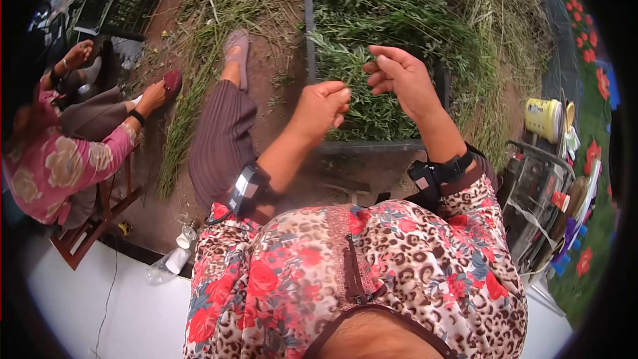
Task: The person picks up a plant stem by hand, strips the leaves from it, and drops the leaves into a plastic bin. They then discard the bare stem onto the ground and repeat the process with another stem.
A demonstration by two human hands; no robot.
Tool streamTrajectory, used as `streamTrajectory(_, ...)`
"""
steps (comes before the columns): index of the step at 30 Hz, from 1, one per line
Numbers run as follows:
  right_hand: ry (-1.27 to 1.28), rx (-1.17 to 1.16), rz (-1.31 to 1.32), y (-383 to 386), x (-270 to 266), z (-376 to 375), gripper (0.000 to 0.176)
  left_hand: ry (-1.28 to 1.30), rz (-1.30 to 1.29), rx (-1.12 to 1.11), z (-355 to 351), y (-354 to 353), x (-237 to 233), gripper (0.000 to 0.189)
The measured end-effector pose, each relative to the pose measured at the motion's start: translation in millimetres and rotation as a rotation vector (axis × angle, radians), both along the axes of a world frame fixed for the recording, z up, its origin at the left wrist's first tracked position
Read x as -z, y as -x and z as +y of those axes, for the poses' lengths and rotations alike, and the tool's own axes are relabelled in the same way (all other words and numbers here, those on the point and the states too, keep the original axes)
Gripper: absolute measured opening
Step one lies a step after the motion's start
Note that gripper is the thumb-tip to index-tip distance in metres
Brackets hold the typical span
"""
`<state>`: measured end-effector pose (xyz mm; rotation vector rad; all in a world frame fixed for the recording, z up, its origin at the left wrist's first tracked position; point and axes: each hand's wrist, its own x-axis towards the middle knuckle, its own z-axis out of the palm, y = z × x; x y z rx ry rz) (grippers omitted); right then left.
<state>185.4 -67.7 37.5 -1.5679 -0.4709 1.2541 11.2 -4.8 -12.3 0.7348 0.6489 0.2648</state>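
Observation:
My left hand [322,110] is closed in a pinch above the near left part of a dark plastic crate [372,147]. Anything between its fingertips is too small to make out. Higher and to the right, my right hand [405,83] has its fingers curled in toward the thumb, and I cannot make out what they hold. The two hands are a short gap apart. Under them the crate is filled with leafy green sprigs [379,20]. A paler sprig [332,53] lies close to the right fingertips.
Cut stalks [199,73] lie on the ground left of the crate, with more stalks [508,40] heaped at right. A person in a pink flowered top [66,159] sits at left. A yellow bucket [543,119] and a metal-framed chair [535,193] stand at right.

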Motion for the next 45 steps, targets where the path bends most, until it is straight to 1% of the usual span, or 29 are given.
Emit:
streamTrajectory(2,-0.022,-0.067,-0.013,3,-1,0,0.032,-0.005,0.0,0.007,-1,-1,2,0.015)
streamTrajectory(3,0.005,-0.09,-0.041,6,-4,1,0.033,-0.005,0.003,0.004,-2,-2,3,0.015)
streamTrajectory(7,-0.005,-0.104,0.021,11,1,0,0.036,0.04,-0.023,0.018,-2,-2,4,0.015)
streamTrajectory(10,0.052,-0.188,0.081,9,6,-2,0.032,0.054,-0.028,0.038,-1,-2,-1,0.016)
streamTrajectory(11,0.072,-0.218,0.038,11,3,0,0.022,0.053,-0.031,0.051,-1,-2,-1,0.016)
streamTrajectory(14,0.155,-0.289,-0.114,16,-7,1,0.02,0.02,-0.072,0.087,0,-1,4,0.018)
streamTrajectory(18,0.097,-0.287,-0.298,18,5,-3,0.021,0.005,-0.056,0.125,2,0,7,0.018)
streamTrajectory(21,-0.025,-0.333,-0.575,18,2,-2,0.019,0.038,-0.068,0.12,2,0,6,0.017)
streamTrajectory(24,-0.045,-0.388,-0.689,12,8,-3,0.014,0.085,-0.091,0.101,3,0,5,0.015)
streamTrajectory(27,-0.197,-0.467,-1.114,5,6,0,0.016,0.131,-0.146,0.097,5,2,7,0.014)
streamTrajectory(30,-0.056,-0.293,-1.196,-29,11,3,0.013,0.148,-0.149,0.102,4,4,6,0.014)
streamTrajectory(31,0.036,-0.306,-1.136,-35,7,3,0.016,0.144,-0.144,0.102,4,4,7,0.014)
streamTrajectory(32,0.079,-0.257,-0.914,-33,4,4,0.017,0.139,-0.14,0.1,4,5,7,0.014)
streamTrajectory(34,0.157,-0.155,-0.467,-24,-1,5,0.021,0.038,-0.069,0.106,2,1,0,0.016)
streamTrajectory(35,0.13,-0.177,-0.291,-22,1,4,0.03,-0.013,-0.033,0.111,2,0,-2,0.018)
streamTrajectory(38,0.031,-0.204,-0.093,-9,-4,6,0.039,-0.15,0.052,0.17,0,1,1,0.02)
streamTrajectory(39,0.037,-0.24,-0.086,-9,-4,6,0.048,-0.207,0.073,0.172,-1,1,4,0.02)
streamTrajectory(42,-0.023,-0.328,-0.283,-4,2,2,0.053,-0.35,0.132,0.184,-3,1,11,0.02)
streamTrajectory(43,-0.006,-0.355,-0.431,-5,7,1,0.053,-0.381,0.148,0.191,-3,1,11,0.019)
streamTrajectory(45,0.033,-0.422,-0.623,-1,-2,0,0.051,-0.456,0.184,0.204,-3,1,12,0.019)
